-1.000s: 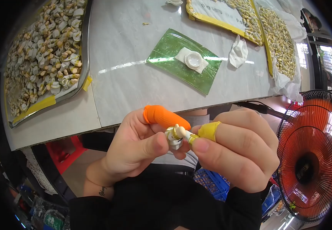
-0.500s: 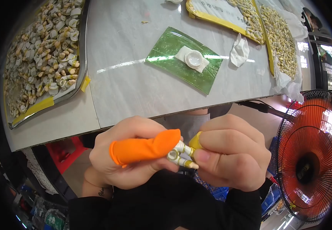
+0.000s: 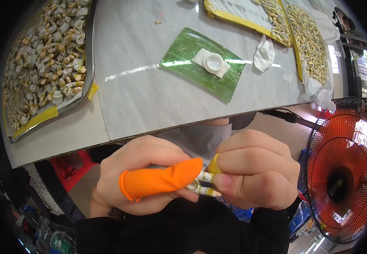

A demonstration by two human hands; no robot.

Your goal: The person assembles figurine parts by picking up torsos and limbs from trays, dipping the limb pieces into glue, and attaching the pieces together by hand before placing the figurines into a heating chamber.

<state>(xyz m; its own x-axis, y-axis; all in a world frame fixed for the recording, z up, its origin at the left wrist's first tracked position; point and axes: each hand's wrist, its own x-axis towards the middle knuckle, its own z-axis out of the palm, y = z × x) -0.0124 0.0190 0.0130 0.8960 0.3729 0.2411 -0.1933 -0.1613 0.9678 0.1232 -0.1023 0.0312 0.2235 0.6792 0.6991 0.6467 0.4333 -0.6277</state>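
Between my two hands, in front of the table edge, is a small white figurine piece [image 3: 204,190] with gold bands and a pale, skin-coloured tip. My left hand [image 3: 149,178], with an orange cover on its index finger, is closed on the body of the piece and hides much of it. My right hand [image 3: 255,171], wearing a yellow wrap on a finger, pinches the upper limb-like part between thumb and finger. The lower limb-like part points right, below my right thumb.
A tray [image 3: 88,70] of many small pieces stands at the left. On the table [image 3: 132,99] lie a green sheet [image 3: 183,46] bearing a small white dish [image 3: 213,63], and a crumpled tissue [image 3: 264,54]. Yellow-edged trays [image 3: 251,27] stand at the back right; a fan [image 3: 340,182] is at the right.
My left hand has turned over so its orange-covered finger lies across the piece, whose limb-like parts now point right. Both hands have since moved slightly lower.
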